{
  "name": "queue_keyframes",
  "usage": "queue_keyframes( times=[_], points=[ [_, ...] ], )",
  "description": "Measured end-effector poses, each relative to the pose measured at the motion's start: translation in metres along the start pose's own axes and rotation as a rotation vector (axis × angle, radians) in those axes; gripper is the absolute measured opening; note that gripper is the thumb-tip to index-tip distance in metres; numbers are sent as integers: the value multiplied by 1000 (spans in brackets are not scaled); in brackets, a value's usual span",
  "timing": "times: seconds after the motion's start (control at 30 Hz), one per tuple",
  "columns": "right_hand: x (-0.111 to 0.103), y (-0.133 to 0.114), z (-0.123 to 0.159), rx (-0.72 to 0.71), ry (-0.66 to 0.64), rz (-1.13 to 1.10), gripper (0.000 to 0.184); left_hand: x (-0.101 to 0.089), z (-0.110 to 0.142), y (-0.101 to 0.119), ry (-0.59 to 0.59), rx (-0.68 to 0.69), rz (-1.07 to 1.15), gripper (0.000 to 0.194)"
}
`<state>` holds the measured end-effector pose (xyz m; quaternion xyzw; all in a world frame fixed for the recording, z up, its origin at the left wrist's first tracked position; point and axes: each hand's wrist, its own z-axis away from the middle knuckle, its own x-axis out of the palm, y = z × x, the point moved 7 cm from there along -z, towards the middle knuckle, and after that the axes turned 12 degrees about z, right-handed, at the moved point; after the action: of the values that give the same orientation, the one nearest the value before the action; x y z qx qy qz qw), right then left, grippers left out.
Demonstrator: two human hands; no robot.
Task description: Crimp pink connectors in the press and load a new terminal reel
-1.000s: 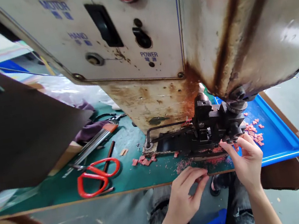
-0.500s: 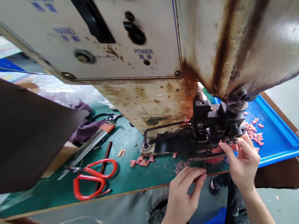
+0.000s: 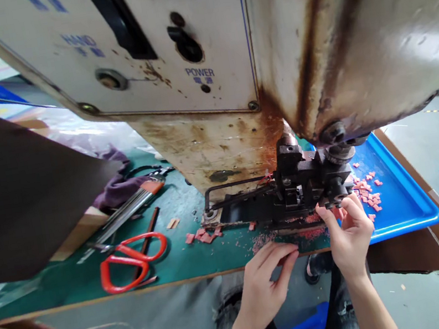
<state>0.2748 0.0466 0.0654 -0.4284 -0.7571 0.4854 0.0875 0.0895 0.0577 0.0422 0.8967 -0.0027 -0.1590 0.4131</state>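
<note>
My left hand [image 3: 267, 283] is at the front edge of the green table, thumb and forefinger tips pressed together. Whatever may be in that pinch is too small to make out. My right hand [image 3: 349, 232] is up against the black metal tooling [image 3: 309, 172] of the machine, its fingers curled and closed. Some pink shows among its fingers, but what they grip is mostly hidden. Pink crumbs [image 3: 309, 234] lie on the table between the two hands. Several small flat pink pieces [image 3: 204, 236] lie left of the tooling.
A worn metal machine body [image 3: 207, 144] with switches fills the upper view. Right of the tooling, a blue tray [image 3: 405, 195] holds more pink pieces, with a cardboard box [image 3: 411, 253] below it. Red-handled scissors [image 3: 142, 256] and hex keys [image 3: 126, 211] lie on the left.
The view has shifted slightly, so most things appear a little further left. Both hands keep nearly the same pose and place by the tooling.
</note>
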Motion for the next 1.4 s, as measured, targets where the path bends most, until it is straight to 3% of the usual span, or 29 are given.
queue_keyframes(
  times=[0.33, 0.8, 1.1, 1.4],
  points=[
    [3, -4, 9, -19, 106, 38, 20, -1, 2, 0, -4, 0, -25, 16],
    [2, -3, 5, -18, 71, 24, 21, -2, 0, 5, 0, 55, -22, 14],
    [3, 1, 4, -161, 73, -20, 13, 0, 0, 8, 6, 97, -50, 13],
    [2, 1, 0, -60, 33, 1, 28, -1, -1, 5, 1, 101, -52, 14]
  ],
)
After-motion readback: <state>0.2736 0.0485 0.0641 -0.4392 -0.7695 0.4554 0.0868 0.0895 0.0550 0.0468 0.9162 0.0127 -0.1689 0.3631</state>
